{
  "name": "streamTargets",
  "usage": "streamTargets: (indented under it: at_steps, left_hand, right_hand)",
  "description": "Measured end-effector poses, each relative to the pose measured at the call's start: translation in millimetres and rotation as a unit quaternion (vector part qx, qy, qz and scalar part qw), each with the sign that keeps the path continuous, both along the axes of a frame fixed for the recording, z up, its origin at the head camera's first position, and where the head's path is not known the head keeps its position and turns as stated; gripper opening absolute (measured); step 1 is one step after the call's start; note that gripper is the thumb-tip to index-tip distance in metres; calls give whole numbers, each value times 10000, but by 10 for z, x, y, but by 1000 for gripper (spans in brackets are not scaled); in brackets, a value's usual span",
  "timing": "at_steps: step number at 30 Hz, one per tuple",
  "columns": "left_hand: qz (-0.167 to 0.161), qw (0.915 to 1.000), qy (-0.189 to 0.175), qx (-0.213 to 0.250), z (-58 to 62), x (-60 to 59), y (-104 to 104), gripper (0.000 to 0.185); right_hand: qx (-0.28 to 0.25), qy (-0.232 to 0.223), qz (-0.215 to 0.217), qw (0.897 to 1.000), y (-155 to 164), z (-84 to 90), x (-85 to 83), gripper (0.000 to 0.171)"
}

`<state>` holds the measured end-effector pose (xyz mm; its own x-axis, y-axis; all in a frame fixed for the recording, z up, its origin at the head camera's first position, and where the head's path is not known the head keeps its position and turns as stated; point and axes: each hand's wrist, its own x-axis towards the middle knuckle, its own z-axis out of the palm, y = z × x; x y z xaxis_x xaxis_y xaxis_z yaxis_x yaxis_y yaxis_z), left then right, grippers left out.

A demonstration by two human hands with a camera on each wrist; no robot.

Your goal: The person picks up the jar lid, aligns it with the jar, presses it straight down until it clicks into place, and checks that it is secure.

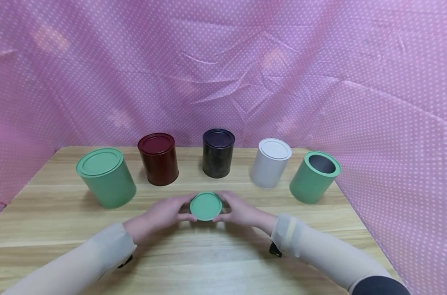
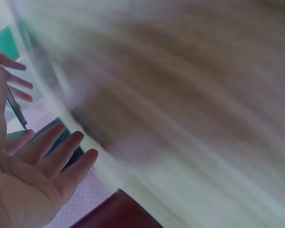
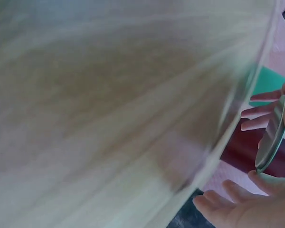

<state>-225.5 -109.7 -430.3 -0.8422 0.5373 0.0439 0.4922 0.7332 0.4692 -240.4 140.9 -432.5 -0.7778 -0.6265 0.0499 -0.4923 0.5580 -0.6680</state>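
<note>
Above the middle of the wooden table (image 1: 208,262), both hands hold a round green lid (image 1: 206,206) by its rim. My left hand (image 1: 169,212) grips its left edge and my right hand (image 1: 238,212) its right edge. The left wrist view shows my left hand (image 2: 38,166) with fingers spread and its thumb against the lid (image 2: 13,103), seen edge-on. From the right wrist, the lid (image 3: 270,137) is also edge-on above my right hand (image 3: 242,209). An open green can (image 1: 314,177) without a lid leans at the right end of the row.
Behind the hands stand a large green can (image 1: 106,177) with its lid on, a dark red can (image 1: 158,159), a black can (image 1: 218,153) and a white can (image 1: 270,162). Pink dotted cloth (image 1: 223,73) surrounds the table on three sides.
</note>
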Motion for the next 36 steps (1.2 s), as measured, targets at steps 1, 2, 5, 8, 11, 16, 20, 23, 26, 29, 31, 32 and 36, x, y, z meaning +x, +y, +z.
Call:
streamTargets:
  at_steps: [1,2,5,8,11,16,20,23,26,29,31,32,36]
  left_hand:
    - [14,10000,-22,44,23,5,11,79]
    - [29,10000,-28,77,45,8,24,79]
    - [83,9999,-29,144,110,14,63,82]
    - [157,9998,39,119,164,8,111,83]
    - [202,9997,137,48,210,-2,164,82]
    - [244,9992,231,235,285,-8,248,77]
    - [278,9974,344,567,360,-1,290,77]
    - [276,9960,538,656,439,12,316,77]
    - [306,9948,657,710,528,26,350,76]
    - [360,9943,618,792,601,38,396,76]
    - [385,9941,543,860,636,45,428,77]
    - [390,9940,510,885,648,47,444,78]
    - [385,9935,382,997,681,52,509,78]
  right_hand:
    - [-122,-5,-6,9999,18,13,0,76]
    - [-204,16,-20,9998,37,23,-1,75]
    - [-316,27,-130,9994,96,61,3,77]
    - [-342,89,-198,9992,153,103,6,77]
    - [-353,160,-209,9990,207,155,5,76]
    - [-300,286,-237,9989,289,263,0,77]
    - [-314,353,-290,9985,346,365,1,81]
    - [-364,538,-275,9975,385,435,1,80]
    - [-440,770,-248,9958,428,494,2,79]
    - [-581,771,-290,9949,481,553,15,80]
    - [-676,695,-317,9948,518,595,29,80]
    - [-712,666,-336,9947,537,611,36,80]
    - [-878,624,-336,9936,607,669,66,80]
